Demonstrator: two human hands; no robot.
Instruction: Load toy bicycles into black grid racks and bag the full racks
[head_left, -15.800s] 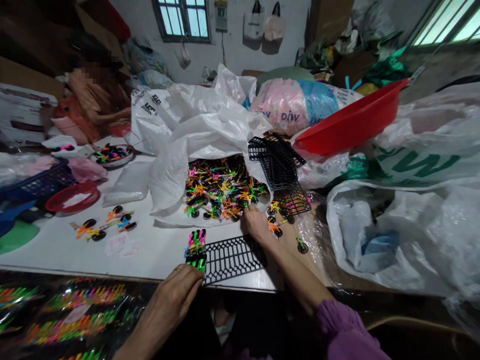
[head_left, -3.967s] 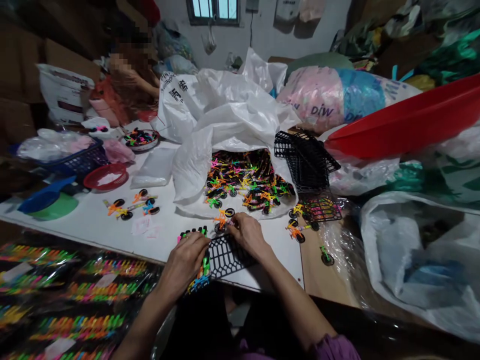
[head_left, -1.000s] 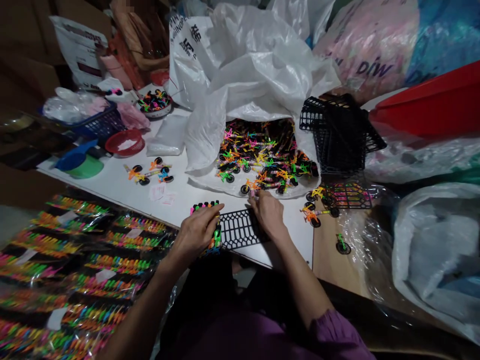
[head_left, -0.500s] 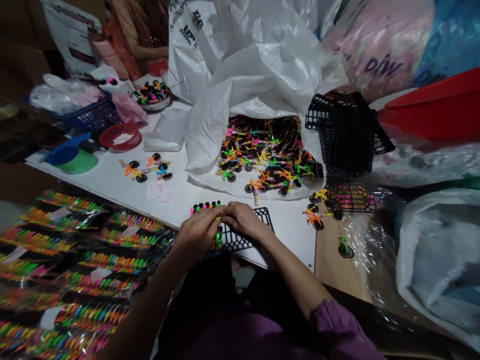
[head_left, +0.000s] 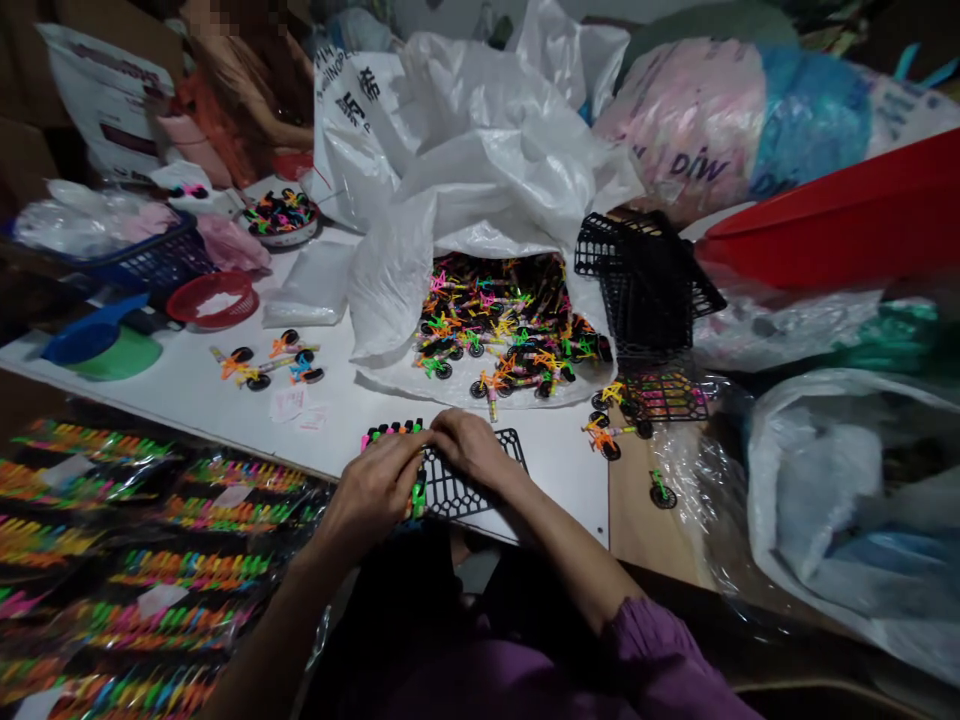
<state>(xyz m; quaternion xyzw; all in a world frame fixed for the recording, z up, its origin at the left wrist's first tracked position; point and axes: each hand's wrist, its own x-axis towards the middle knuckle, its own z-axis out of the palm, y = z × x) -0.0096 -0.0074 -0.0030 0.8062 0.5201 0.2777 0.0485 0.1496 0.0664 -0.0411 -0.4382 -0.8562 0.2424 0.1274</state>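
A black plastic grid rack (head_left: 480, 480) lies at the near edge of the white table (head_left: 225, 410), its left end filled with small coloured toy bicycles (head_left: 390, 432). My left hand (head_left: 375, 490) lies curled over that filled end, fingers closed on the row. My right hand (head_left: 469, 447) meets it from the right, fingers pinched over the rack beside the last bicycle; what it pinches is hidden. Behind them an open white sack (head_left: 465, 170) spills a heap of loose toy bicycles (head_left: 502, 335).
Stacked black racks (head_left: 645, 285) and a red basin (head_left: 832, 215) stand at the right. Loose bicycles (head_left: 262, 365) lie left of the sack. Bagged filled racks (head_left: 127, 560) lie at the lower left. Another person (head_left: 240, 90) sits at the far left, by a blue basket (head_left: 150, 260).
My right hand came back from the heap to the rack and now meets my left hand over the filled end. The camera shifted slightly.
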